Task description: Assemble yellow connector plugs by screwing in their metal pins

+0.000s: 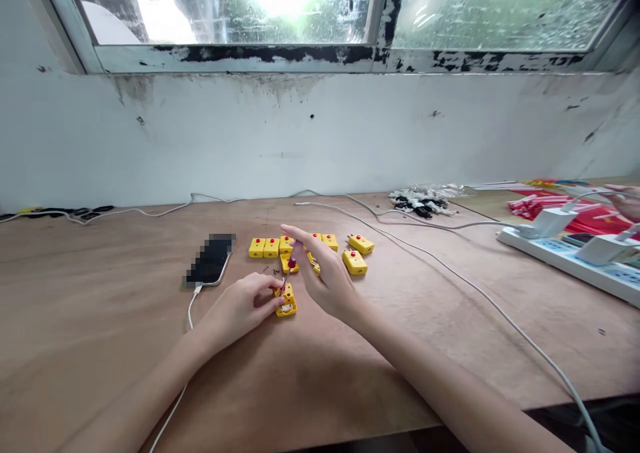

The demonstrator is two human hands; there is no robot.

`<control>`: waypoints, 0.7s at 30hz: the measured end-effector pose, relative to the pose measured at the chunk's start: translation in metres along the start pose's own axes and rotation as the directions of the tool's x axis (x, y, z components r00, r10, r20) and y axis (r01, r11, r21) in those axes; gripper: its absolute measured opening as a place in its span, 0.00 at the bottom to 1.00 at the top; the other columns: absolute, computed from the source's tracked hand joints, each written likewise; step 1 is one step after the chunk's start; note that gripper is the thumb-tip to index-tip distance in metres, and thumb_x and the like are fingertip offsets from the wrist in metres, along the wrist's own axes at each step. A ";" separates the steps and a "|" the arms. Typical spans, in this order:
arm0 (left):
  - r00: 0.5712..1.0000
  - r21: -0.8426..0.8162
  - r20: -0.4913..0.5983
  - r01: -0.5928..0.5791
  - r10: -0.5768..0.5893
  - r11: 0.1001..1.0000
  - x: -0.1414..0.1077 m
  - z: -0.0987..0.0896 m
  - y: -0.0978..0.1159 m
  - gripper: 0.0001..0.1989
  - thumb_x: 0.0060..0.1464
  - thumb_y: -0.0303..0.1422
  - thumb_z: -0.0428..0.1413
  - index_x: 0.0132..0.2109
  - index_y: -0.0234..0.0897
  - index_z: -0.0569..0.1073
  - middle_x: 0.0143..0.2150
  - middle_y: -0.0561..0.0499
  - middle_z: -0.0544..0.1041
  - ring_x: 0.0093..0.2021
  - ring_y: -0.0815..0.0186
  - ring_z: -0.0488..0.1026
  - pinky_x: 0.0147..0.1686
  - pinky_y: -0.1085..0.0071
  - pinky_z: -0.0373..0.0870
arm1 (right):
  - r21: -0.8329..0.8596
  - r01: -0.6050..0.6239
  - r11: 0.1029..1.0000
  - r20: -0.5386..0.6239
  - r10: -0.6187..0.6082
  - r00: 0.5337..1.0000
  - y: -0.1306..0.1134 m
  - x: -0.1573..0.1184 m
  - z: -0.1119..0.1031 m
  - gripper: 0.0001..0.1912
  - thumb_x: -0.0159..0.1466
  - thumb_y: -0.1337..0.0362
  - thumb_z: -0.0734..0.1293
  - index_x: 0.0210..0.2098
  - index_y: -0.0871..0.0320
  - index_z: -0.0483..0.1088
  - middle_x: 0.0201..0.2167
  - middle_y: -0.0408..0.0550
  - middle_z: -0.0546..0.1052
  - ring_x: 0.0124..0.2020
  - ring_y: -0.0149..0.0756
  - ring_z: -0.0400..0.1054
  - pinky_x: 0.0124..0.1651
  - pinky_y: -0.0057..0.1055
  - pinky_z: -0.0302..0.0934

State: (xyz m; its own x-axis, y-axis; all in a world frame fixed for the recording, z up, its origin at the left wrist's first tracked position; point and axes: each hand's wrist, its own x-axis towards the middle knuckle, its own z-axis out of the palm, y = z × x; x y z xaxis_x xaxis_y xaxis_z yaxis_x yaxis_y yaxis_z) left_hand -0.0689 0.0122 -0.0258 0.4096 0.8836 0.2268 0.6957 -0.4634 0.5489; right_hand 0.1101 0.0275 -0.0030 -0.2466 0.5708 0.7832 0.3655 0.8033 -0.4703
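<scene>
My left hand (240, 303) grips an opened yellow plastic connector (287, 301) on the plywood bench (100, 286), its fingertips on the connector's upper end. My right hand (325, 273) is raised just beyond it, pinching a small red-handled screwdriver (291, 263). The thin shaft points down toward the connector's top. Several closed yellow connectors with red dots, such as one (355, 262) and another (257, 247), lie around the back of my right hand. Its fingers hide part of that group.
A phone (210, 260) with a blurred patch lies left of my hands, on a white charging cable (189, 320). A white power strip (550, 253) holds chargers at right. Another person's hand (625, 203) shows beyond it, near red packets (543, 206). A heap of small cables (423, 201) lies against the wall.
</scene>
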 end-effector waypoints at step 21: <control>1.000 -0.156 0.005 -0.017 0.018 0.988 0.005 0.003 -0.012 0.10 0.54 0.38 0.56 0.41 0.38 0.75 0.38 0.49 0.77 0.35 0.62 0.75 0.36 0.70 0.71 | 0.027 -0.026 0.999 -0.020 0.027 0.999 -0.009 -0.001 0.002 0.16 0.66 0.64 0.61 0.52 0.56 0.67 0.35 0.47 0.76 0.36 0.34 0.69 0.40 0.33 0.65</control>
State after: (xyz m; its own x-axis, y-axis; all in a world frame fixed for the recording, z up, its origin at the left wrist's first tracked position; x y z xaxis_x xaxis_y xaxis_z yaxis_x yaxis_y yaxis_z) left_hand -0.0731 0.0224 -0.0336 0.4249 0.8747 0.2329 0.5880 -0.4624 0.6636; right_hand 0.1055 0.0201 -0.0001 -0.2188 0.5886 0.7782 0.3471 0.7924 -0.5017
